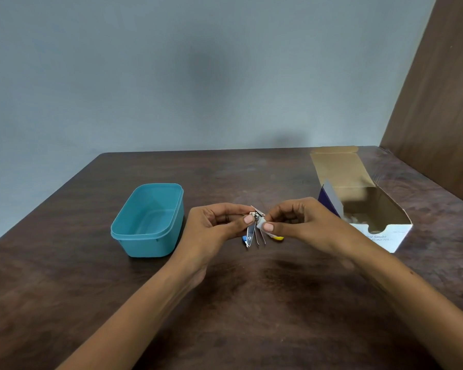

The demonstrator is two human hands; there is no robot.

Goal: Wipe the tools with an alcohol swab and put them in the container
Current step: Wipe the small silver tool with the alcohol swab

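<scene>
My left hand [219, 222] pinches the top of a small metal nail clipper [251, 235] whose thin blades fan downward above the table. My right hand [297, 220] presses a white alcohol swab [260, 225] against the clipper's hinge end. Behind the clipper, a blue-tipped tool [243, 238] and a yellow-tipped tool [278, 238] lie on the table, mostly hidden. The teal plastic container [134, 231] stands open and empty to the left of my hands.
An open cardboard box of alcohol swabs [380, 236] lies at the right, flap raised. The dark wooden table [251, 303] reaches back to a grey wall. A brown panel stands at the far right.
</scene>
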